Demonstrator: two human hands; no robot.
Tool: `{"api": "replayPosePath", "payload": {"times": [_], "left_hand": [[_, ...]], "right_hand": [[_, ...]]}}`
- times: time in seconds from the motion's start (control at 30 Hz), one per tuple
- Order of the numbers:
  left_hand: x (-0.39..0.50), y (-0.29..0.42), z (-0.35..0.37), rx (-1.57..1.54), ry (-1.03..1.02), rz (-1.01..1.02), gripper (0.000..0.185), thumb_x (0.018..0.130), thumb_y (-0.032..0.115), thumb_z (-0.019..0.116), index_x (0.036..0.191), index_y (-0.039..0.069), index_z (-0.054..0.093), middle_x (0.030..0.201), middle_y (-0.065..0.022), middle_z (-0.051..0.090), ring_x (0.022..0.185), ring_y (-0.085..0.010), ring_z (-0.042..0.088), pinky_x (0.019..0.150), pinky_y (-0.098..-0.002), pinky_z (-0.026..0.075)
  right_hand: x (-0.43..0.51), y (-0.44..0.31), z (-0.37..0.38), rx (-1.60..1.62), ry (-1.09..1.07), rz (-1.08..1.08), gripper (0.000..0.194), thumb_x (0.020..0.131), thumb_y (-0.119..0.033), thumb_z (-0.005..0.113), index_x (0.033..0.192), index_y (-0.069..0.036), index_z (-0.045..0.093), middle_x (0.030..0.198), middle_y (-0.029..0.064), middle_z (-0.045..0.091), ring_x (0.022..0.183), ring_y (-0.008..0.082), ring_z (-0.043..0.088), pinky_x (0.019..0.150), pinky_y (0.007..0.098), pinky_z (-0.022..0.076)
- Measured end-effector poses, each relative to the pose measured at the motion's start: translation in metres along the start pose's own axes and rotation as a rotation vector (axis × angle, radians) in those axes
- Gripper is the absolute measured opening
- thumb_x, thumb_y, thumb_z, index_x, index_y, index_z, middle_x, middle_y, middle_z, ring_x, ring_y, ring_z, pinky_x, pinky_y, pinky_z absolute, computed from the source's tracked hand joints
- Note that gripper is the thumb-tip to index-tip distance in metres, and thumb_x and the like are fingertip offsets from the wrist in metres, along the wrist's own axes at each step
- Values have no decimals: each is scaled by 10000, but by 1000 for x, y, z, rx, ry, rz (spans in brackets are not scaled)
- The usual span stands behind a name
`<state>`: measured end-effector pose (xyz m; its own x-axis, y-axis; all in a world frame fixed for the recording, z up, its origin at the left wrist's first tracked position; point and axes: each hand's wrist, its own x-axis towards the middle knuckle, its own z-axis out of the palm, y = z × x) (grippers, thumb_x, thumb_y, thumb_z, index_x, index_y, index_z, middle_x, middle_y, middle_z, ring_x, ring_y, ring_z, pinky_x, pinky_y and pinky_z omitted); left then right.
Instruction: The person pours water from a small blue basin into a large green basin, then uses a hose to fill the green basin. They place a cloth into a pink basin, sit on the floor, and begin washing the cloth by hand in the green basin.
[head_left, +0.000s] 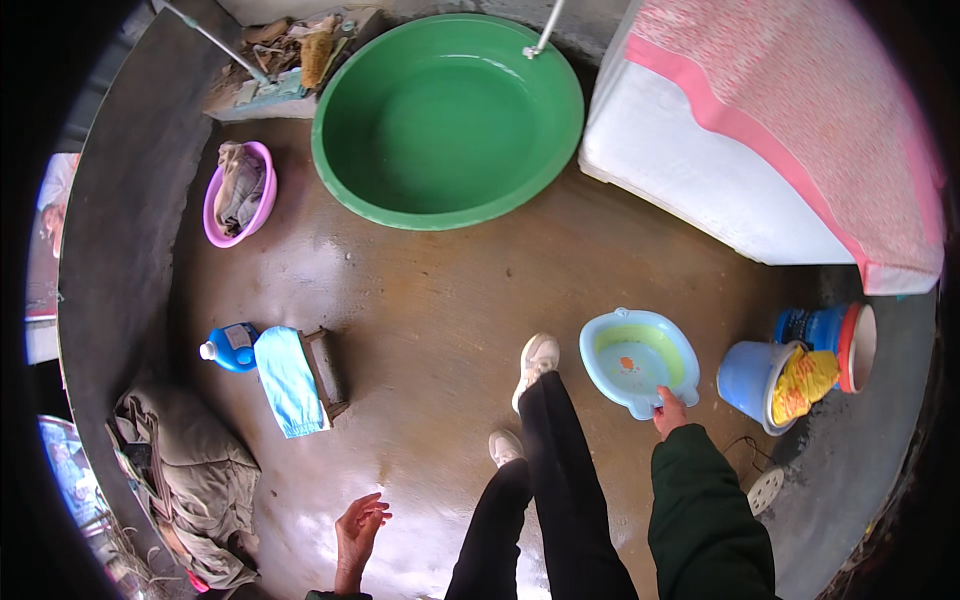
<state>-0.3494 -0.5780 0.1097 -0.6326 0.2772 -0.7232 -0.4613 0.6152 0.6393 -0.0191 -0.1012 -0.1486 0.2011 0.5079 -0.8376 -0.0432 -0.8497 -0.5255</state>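
My right hand (670, 413) grips the near rim of a light blue plastic basin (616, 370), which has a green band and an orange print inside. The thumb lies over the rim; the fingers beneath are hidden. My left hand (361, 529) hangs over the wet floor at the lower middle, fingers loosely bent and apart, holding nothing. Ahead of me stands a large green plastic tub (457, 127). A pink basin (273, 196) with grey and tan cloth (241, 191) in it sits at the upper left. A small stool (327, 377) with a light blue cloth (287, 382) is at the left.
A blue detergent bottle (233, 346) lies beside the stool. Blue buckets (746, 379) and a yellow cloth (806, 381) are at the right. A white appliance (697, 176) under a pink cover (810, 112), a mop (259, 75) and a heap of grey-brown fabric (199, 465) stand along the walls.
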Motion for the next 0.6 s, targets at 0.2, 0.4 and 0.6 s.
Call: {"api": "replayPosePath", "payload": {"times": [0.2,0.4,0.6], "left_hand": [[41,38,-17,13,70,-22,304,891,93,591,1170,-27,580,963,-143,673,854,-209,668,745,-302,526],[107,103,-19,50,108,-54,324,868,77,587,1179,-15,584,971,-145,674,859,-206,667,758,-307,525],[171,166,-10,87,148,-30,345,863,54,554,1201,-10,572,977,-150,669,872,-218,667,774,-318,527]], "right_hand": [[48,-19,96,-89,5,9,316,811,-92,689,1088,-46,545,1039,80,602,924,228,610,728,374,541],[109,-49,188,101,-229,78,286,816,-66,685,1065,-41,546,1060,81,608,954,221,609,825,381,524],[142,-51,228,54,-236,262,196,868,-129,634,1028,-66,541,1019,59,593,986,185,569,862,385,480]]}}
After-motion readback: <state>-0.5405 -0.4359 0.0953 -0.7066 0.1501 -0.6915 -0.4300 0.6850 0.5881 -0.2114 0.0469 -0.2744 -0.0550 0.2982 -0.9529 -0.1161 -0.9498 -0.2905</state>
